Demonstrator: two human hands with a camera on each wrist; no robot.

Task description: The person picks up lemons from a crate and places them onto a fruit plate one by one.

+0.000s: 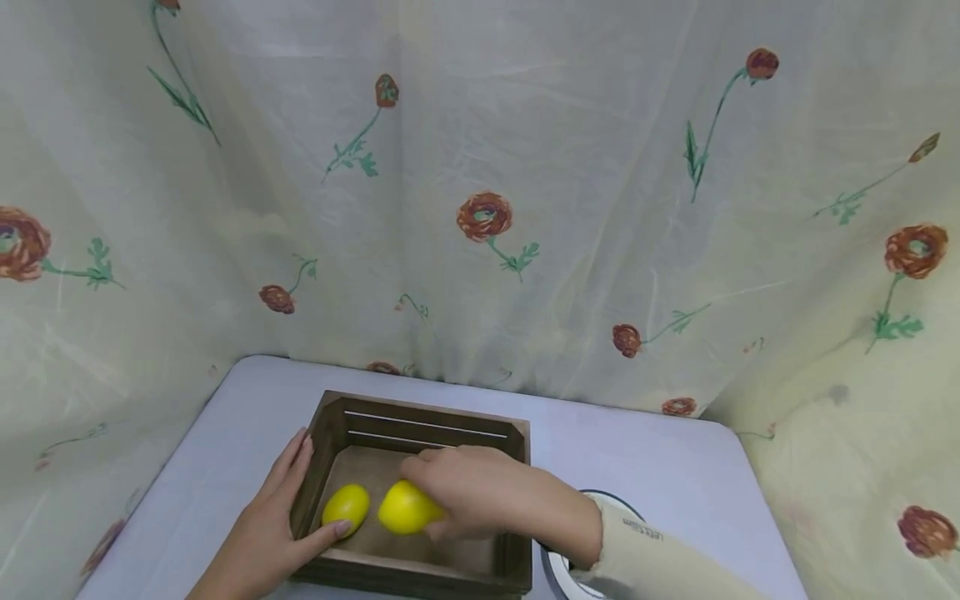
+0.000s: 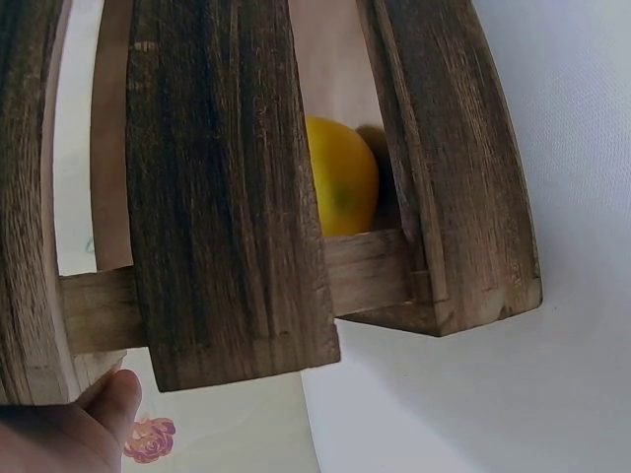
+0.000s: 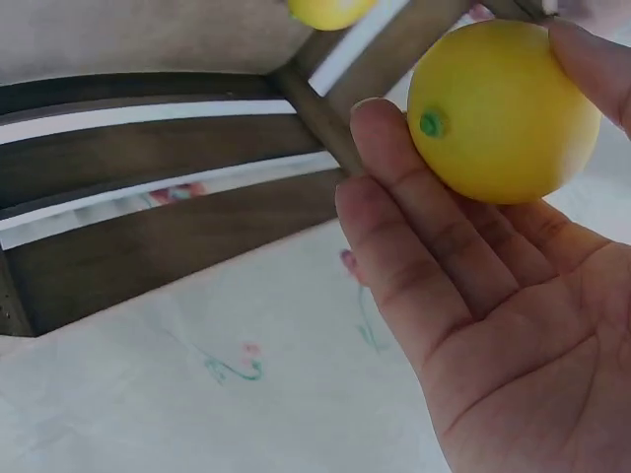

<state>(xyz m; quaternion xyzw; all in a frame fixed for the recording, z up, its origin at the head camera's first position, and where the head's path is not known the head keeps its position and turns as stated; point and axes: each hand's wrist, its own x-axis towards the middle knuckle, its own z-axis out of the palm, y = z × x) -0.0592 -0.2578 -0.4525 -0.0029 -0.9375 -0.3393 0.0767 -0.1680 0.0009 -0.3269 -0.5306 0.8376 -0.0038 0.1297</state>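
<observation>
A dark wooden crate (image 1: 517, 442) stands on the table near its front edge. Inside lie two yellow lemons. My left hand (image 1: 300, 500) lies along the crate's left wall, fingers outside and thumb hooked over the rim beside the left lemon (image 1: 346, 507). My right hand (image 1: 442, 496) reaches into the crate and grips the right lemon (image 1: 403, 508) just above the floor. The right wrist view shows that lemon (image 3: 503, 108) pinched between my fingers (image 3: 414, 227) and thumb, the other lemon (image 3: 325, 10) at the top edge. The left wrist view shows the crate's slats (image 2: 227, 197) with a lemon (image 2: 340, 177) behind them.
A white round dish with a dark rim (image 1: 600, 500) sits right of the crate, partly under my right forearm. The pale table (image 1: 660, 467) has rounded corners. A floral cloth (image 1: 480, 208) hangs close behind and on both sides.
</observation>
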